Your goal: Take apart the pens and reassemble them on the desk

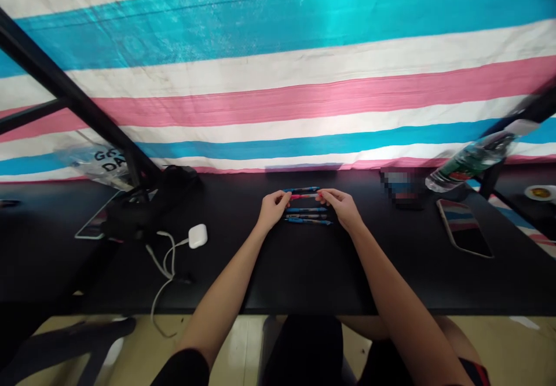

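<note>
Evidently, in the head view, the left hand (274, 206) and right hand (341, 205) have their fingers pinched narrowly on opposite ends of one slim red plastic pen (307, 196), above the flat black worktop (304, 279). One slim blue plastic pen (304, 189) lies just beyond it; three more lie nearer, roughly parallel: two blue pens (306, 210) and one darker pen (306, 216) between them. One rounded white case (198, 236) sits left; one dark-screened phone (465, 228) and one clear plastic bottle (469, 160) right.
</note>
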